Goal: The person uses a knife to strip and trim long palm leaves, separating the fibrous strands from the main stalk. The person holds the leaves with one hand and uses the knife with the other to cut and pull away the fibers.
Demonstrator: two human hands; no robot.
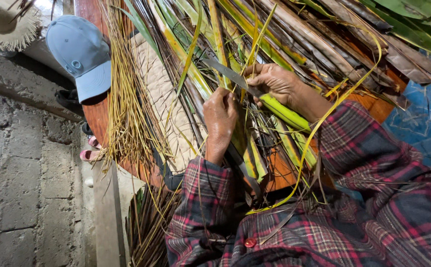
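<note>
Long green-yellow palm leaf strip (282,112) lies across heap of fibrous fronds (294,39) on reddish wooden surface (97,116). Right hand (275,81) fingers pinch thin grey knife blade (230,75); left hand (220,116) fingers curled, gripping strip. Blue fabric cap (79,52) alongside.

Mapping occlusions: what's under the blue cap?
The blue cap lies on a reddish wooden tabletop, beside dry yellow leaf strips. The surface directly beneath the cap is covered; neither hand touches it.
</note>
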